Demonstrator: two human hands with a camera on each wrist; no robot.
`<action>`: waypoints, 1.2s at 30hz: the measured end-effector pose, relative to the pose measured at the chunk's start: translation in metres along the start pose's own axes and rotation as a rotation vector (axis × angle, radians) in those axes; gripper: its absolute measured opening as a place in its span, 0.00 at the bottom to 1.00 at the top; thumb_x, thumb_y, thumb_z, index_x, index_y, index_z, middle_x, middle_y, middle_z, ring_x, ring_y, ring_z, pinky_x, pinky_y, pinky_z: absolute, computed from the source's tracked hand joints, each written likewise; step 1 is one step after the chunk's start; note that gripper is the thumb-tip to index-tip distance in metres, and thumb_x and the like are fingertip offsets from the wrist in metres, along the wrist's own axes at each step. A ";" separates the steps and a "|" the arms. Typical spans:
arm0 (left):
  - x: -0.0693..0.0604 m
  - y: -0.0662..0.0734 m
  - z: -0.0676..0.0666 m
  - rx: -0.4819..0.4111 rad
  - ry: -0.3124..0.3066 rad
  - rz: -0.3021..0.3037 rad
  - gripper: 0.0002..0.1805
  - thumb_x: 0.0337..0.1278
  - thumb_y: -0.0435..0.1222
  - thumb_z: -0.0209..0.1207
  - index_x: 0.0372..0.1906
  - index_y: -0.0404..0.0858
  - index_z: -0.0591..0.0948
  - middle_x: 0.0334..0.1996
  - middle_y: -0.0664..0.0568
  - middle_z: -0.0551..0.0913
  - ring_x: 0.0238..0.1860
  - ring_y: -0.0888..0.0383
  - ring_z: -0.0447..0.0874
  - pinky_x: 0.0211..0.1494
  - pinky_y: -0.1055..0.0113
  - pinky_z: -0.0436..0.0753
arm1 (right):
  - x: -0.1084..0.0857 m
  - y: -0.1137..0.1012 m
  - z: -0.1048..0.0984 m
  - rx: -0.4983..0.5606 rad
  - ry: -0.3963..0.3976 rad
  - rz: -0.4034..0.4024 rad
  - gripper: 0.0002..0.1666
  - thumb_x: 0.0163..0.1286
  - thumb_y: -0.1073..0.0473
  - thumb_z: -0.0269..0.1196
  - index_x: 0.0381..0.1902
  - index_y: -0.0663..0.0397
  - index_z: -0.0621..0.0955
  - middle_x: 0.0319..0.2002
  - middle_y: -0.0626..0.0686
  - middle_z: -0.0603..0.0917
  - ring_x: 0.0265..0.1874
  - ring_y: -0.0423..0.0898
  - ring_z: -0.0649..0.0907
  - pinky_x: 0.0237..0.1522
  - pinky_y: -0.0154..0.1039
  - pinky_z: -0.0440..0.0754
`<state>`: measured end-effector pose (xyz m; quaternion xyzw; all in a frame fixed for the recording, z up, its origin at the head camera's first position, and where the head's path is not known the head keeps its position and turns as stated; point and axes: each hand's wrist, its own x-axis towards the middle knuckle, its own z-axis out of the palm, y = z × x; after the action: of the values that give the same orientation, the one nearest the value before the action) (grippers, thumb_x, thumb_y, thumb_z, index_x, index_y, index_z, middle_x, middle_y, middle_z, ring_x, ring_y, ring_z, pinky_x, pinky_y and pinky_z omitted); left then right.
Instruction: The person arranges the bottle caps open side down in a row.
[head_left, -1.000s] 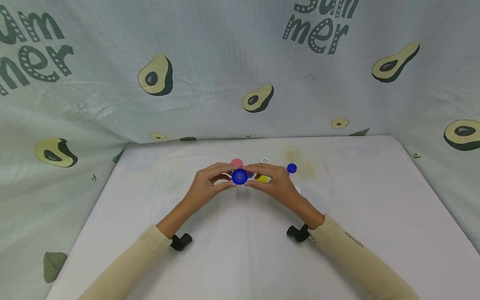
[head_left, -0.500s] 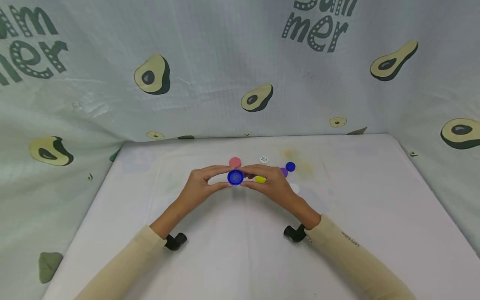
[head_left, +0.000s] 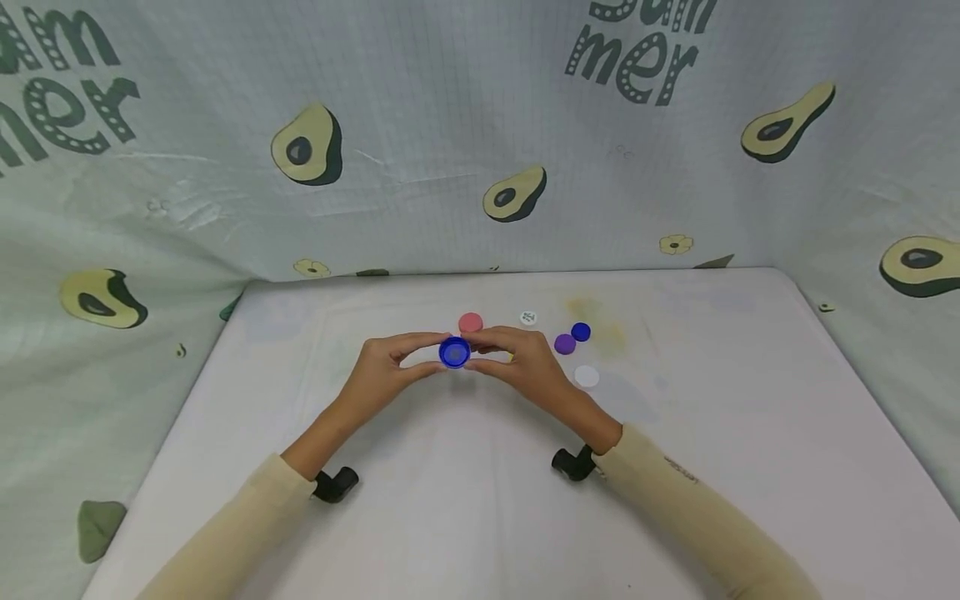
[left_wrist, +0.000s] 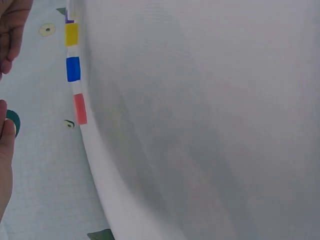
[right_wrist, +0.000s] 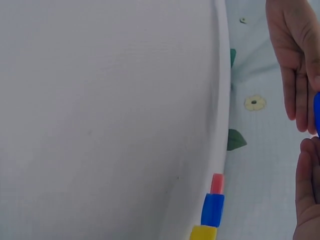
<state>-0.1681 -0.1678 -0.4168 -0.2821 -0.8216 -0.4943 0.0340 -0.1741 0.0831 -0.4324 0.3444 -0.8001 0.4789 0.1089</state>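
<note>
Between the two hands in the head view, a round blue cap-like piece [head_left: 454, 352] with a raised rim faces the camera above the table. The left hand [head_left: 384, 364] pinches its left side with thumb and fingertips. On its other side, the right hand [head_left: 522, 362] holds it between thumb and fingers. A sliver of the blue piece [right_wrist: 317, 114] shows at the right wrist view's edge, between parts of both hands.
Behind the hands are a pink disc [head_left: 470, 322] and a white disc with dark marks [head_left: 528, 318]. Right of them lie blue [head_left: 581, 332], purple [head_left: 565, 344] and plain white [head_left: 587, 377] discs. Yellow [left_wrist: 72, 34] and blue [left_wrist: 73, 69] pieces show in the left wrist view.
Both hands have shifted left with the blue piece between them. More of the purple and plain white discs shows beside the right hand, while the yellow piece is now mostly covered.
</note>
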 end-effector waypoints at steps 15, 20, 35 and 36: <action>-0.011 0.001 -0.024 -0.068 0.032 -0.106 0.21 0.58 0.30 0.70 0.58 0.35 0.84 0.54 0.47 0.87 0.59 0.56 0.84 0.64 0.64 0.79 | 0.019 -0.003 0.024 -0.007 -0.014 -0.010 0.22 0.65 0.58 0.72 0.57 0.57 0.86 0.48 0.52 0.90 0.47 0.51 0.88 0.50 0.47 0.87; -0.012 -0.003 -0.032 -0.033 0.025 -0.118 0.21 0.59 0.31 0.70 0.59 0.35 0.84 0.54 0.47 0.87 0.59 0.56 0.84 0.63 0.65 0.79 | 0.027 -0.003 0.029 -0.021 -0.041 -0.006 0.22 0.65 0.60 0.72 0.57 0.58 0.85 0.48 0.54 0.90 0.47 0.54 0.87 0.49 0.51 0.87; -0.016 -0.024 -0.058 0.037 -0.007 -0.198 0.20 0.61 0.31 0.69 0.58 0.35 0.84 0.53 0.45 0.87 0.58 0.56 0.84 0.62 0.56 0.80 | 0.055 -0.003 0.048 -0.076 -0.180 0.019 0.23 0.68 0.56 0.70 0.59 0.57 0.84 0.51 0.51 0.89 0.50 0.45 0.87 0.52 0.42 0.86; -0.016 -0.024 -0.058 0.035 -0.010 -0.206 0.20 0.61 0.31 0.69 0.58 0.34 0.84 0.53 0.44 0.87 0.58 0.53 0.84 0.62 0.56 0.80 | 0.056 -0.003 0.048 -0.079 -0.186 0.029 0.23 0.68 0.55 0.70 0.59 0.57 0.84 0.51 0.51 0.89 0.50 0.45 0.87 0.52 0.42 0.86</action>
<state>-0.1798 -0.2315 -0.4112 -0.1980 -0.8548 -0.4795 -0.0161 -0.2062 0.0167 -0.4265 0.3710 -0.8300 0.4145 0.0409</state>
